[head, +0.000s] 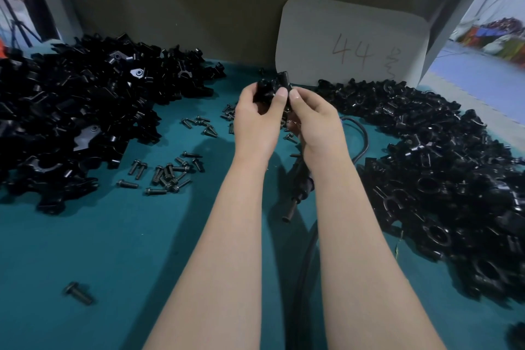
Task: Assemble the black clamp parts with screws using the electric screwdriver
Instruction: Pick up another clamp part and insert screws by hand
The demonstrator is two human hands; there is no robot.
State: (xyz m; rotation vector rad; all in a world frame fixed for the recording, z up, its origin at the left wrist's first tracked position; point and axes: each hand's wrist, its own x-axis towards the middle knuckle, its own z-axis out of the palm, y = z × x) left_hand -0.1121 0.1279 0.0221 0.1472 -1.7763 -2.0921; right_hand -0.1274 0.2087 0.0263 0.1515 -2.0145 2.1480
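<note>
A teal work table [119,250] set against a dull brown back panel [199,8] carries two heaps of black clamp parts, a left heap [79,111] and a right heap [431,167], with loose screws [166,172] scattered on the cloth between them and a single screw [79,293] lying apart near the front edge. A pale card [352,40] marked "44" leans against the panel. Over the middle of the table, the left hand [255,119] and right hand [315,122] meet, fingers curled and both thumbs pressed onto a black clamp piece [272,84] held up between them, clear of the surface. The electric screwdriver [301,187] lies on the table beneath the right forearm, mostly hidden, its tip pointing toward the front; its cable [360,136] loops beside the right heap. How the held parts fit together is hard to make out. To the right the room opens onto a blurred floor with coloured goods [500,34].
</note>
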